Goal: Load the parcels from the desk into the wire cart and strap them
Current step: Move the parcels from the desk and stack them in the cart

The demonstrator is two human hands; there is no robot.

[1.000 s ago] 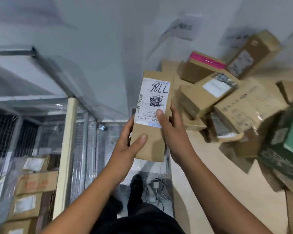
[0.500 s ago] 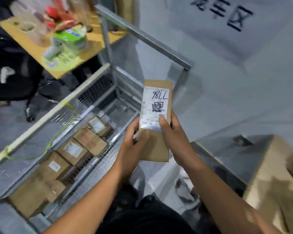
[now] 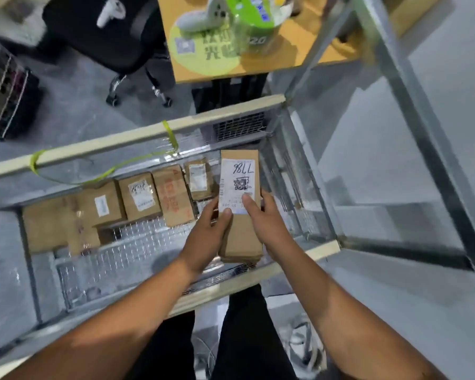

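Observation:
A slim brown cardboard parcel (image 3: pixel 240 231) with a white shipping label hangs over the right end of the wire cart (image 3: pixel 126 250). My left hand (image 3: pixel 209 231) grips its left edge with the thumb on the label. My right hand (image 3: pixel 263 223) grips its right edge, thumb also on the label. Several brown parcels (image 3: pixel 137 196) lie in a row along the cart's far side on the mesh floor. A yellow-green strap (image 3: pixel 104 171) is tied to the cart's far top rail (image 3: pixel 137 138) and sags into the cart.
A wooden table (image 3: pixel 299 50) with a green sign and clutter stands beyond the cart. A black office chair (image 3: pixel 107 31) is at the upper left, a dark wire crate (image 3: pixel 6 100) at the far left. A metal frame (image 3: pixel 412 111) rises on the right. Cables lie by my feet.
The view swung from the parcel pile on the desk to looking down into the cart. Both hands carried the labelled parcel along, and it now hangs over the cart's right end.

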